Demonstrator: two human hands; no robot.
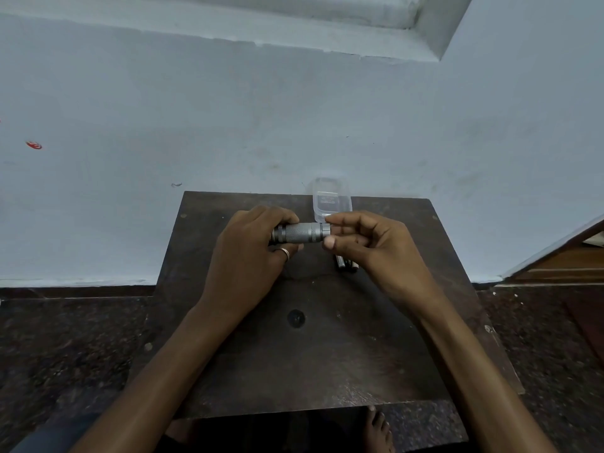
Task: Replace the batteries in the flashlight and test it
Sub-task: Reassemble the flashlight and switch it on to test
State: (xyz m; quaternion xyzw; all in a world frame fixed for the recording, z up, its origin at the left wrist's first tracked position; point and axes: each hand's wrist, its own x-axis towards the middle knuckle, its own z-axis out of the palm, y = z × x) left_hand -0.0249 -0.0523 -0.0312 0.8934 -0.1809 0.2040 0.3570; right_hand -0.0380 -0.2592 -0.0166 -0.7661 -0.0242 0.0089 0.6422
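Observation:
A small grey metal flashlight (300, 232) with a knurled body is held level above the far half of the dark table (327, 354). My left hand (248, 253) wraps its left end, a ring on one finger. My right hand (369, 243) pinches the right end cap between thumb and fingertips. Loose batteries (343, 264) lie on the table under my right hand, mostly hidden by it.
A clear plastic case (331, 199) stands open at the table's far edge against the pale blue wall. A dark round mark (296, 318) sits mid-table. Dark stone floor surrounds the table; a bare foot (379, 429) shows below the near edge. A wooden door frame is at the right.

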